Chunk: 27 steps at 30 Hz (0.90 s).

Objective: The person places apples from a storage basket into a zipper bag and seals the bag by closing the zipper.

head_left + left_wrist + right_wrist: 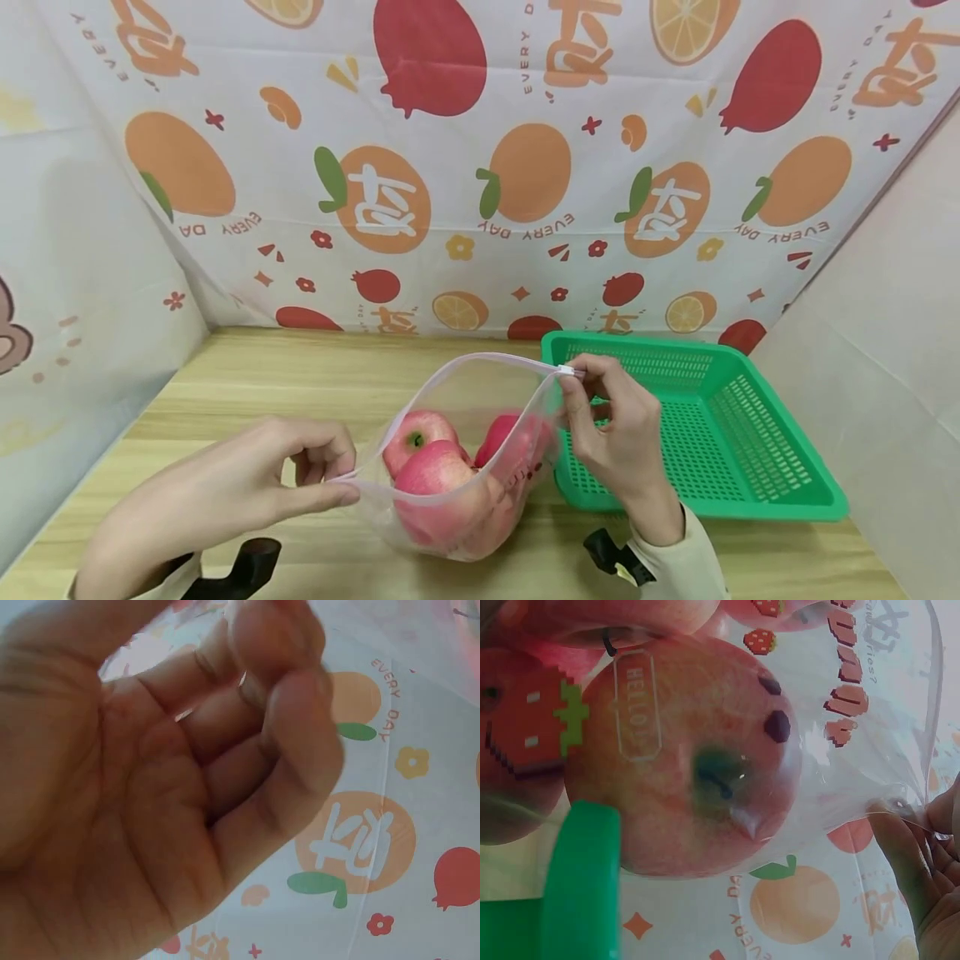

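Observation:
A clear zipper bag (480, 546) with a pale pink rim stands on the wooden table, its mouth spread wide. Several red apples (435, 483) lie inside it; through the printed plastic, one apple (682, 765) fills much of the right wrist view. My left hand (262, 475) pinches the left corner of the rim between thumb and fingers. At the opposite corner, my right hand (618, 425) pinches the rim by the white slider (566, 370). The left wrist view shows the left palm (142, 802) with curled fingers, the pinched corner mostly out of sight.
A green plastic basket (750, 508) sits on the table to the right, just behind the right hand. Fruit-printed cloth (450, 183) hangs along the back edge of the table (300, 375). Pale cloth walls stand at both sides.

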Motion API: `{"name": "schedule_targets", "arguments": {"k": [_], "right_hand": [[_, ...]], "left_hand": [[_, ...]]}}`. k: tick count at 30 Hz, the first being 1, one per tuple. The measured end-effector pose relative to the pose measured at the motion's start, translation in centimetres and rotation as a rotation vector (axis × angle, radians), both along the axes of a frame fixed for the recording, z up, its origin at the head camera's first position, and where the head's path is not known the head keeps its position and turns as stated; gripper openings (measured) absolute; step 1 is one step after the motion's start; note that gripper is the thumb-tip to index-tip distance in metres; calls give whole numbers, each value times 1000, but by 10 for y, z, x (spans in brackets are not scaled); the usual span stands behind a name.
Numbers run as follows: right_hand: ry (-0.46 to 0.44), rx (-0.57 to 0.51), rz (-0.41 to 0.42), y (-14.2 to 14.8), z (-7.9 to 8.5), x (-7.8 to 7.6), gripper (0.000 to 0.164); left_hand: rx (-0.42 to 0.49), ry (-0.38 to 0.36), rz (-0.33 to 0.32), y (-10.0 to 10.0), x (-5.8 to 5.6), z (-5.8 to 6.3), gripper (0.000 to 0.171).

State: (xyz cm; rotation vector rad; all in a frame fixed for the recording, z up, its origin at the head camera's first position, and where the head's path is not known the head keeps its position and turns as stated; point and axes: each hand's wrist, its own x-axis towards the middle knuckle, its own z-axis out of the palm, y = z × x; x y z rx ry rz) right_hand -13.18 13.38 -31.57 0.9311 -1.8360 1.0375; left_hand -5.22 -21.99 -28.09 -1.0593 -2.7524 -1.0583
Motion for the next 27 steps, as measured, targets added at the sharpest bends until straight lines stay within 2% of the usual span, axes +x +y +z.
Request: {"name": "schedule_targets", "arguments": {"k": [4,8,11,16,23,27], "right_hand": [[-27,-3,8,2,0,1,25],[-61,-9,22,4,3,1,17],[-132,-22,35,5,5,2,15],[-308,-48,71,6,8,7,20],[-713,-56,91,8,19,21,12],[-841,-58,89,9,22,24,17]], "left_hand": [[20,83,65,2,-1,3,22],[86,210,39,5,-6,4,31],[122,252,15,6,-9,4,34],[132,233,20,6,-8,7,34],[75,147,155,3,-4,10,27],[74,136,205,2,-9,6,26]]}}
